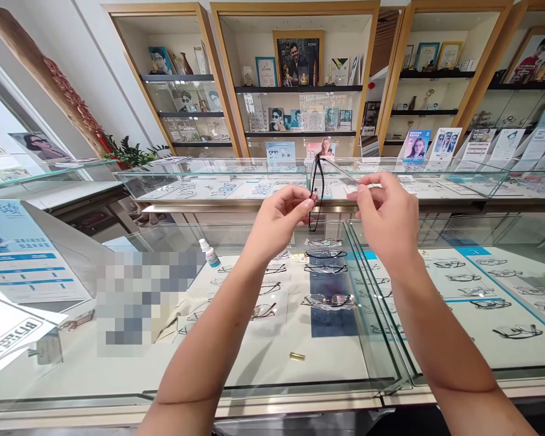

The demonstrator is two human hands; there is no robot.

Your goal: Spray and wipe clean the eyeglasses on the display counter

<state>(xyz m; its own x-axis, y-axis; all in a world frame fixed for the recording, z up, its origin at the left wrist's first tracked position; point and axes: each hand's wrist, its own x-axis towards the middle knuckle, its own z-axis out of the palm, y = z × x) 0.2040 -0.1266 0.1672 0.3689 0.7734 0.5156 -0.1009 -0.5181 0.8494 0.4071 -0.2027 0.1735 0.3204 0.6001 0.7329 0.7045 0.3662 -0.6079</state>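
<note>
Pinching glasses [322, 184] in left hand [279, 221] and thin rod [340, 171] in right hand [386, 212], clear of counter edge [277, 396], with open air between.

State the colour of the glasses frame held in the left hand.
The glasses frame is black, seen best in the head view.

The held eyeglass frame [322, 184] looks like smooth black plastic. Clear, glossy glass makes up the tabletop [181, 378], catching reflections. The small bottle [210, 254] appears to be smooth white plastic; the little gold cylinder [297, 356] shines like polished metal. The crumpled cream cloth [177, 318] is matt, the cabinet frames [229, 79] smooth, wood-toned.
</note>
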